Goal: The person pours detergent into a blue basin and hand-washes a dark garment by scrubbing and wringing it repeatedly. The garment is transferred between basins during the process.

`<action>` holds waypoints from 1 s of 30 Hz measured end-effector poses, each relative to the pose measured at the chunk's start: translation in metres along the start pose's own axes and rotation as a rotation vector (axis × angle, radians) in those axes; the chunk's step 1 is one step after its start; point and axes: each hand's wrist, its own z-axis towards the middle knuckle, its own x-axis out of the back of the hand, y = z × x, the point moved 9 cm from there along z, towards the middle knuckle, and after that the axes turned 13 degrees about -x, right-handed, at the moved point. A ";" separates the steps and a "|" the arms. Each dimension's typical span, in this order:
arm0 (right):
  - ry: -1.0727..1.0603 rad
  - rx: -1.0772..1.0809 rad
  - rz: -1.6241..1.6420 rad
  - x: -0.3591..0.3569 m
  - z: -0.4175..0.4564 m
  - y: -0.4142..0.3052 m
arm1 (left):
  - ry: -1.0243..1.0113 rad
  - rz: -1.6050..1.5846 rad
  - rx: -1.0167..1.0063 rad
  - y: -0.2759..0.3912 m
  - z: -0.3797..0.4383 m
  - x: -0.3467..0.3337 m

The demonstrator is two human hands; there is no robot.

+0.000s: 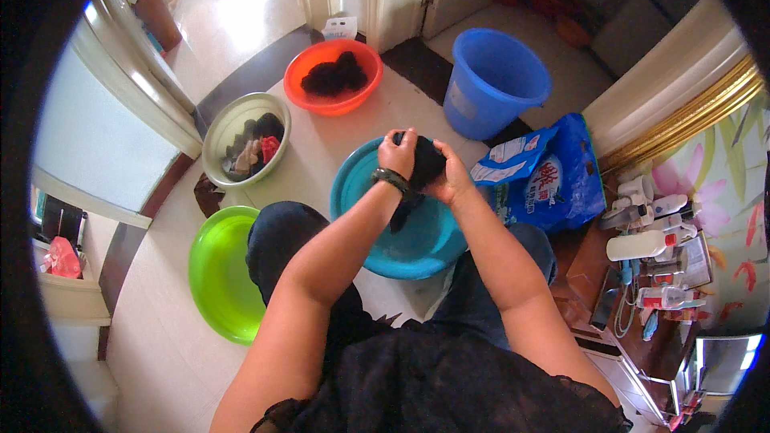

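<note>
A bunched black cloth (pixel 426 163) is held between my two hands above a teal plastic basin (pixel 352 189). My left hand (pixel 400 153), with a dark bracelet at the wrist, grips it from the left and top. Cupped around its right side is my right hand (pixel 452 177). One end of the cloth hangs down over the basin, which stands on the floor between my knees. Water seems to lie in the basin, though my forearms cover part of it.
Around me stand an orange basin (pixel 334 105) with dark cloth, a cream basin (pixel 210 150) with mixed clothes, a lime green basin (pixel 210 276) and a tall blue bucket (pixel 481 111). A blue detergent bag (pixel 571 192) leans at right, beside a cabinet (pixel 577 270) with several bottles.
</note>
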 end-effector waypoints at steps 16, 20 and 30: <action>-0.341 0.193 -0.113 -0.008 0.006 -0.004 | -0.329 -0.169 -0.021 0.061 -0.046 -0.036; -0.625 0.239 0.194 -0.021 -0.006 -0.011 | -0.265 0.037 -0.642 0.105 -0.054 -0.033; -0.051 0.454 -0.126 0.003 -0.008 -0.023 | -0.246 -0.030 -0.516 0.099 -0.063 -0.038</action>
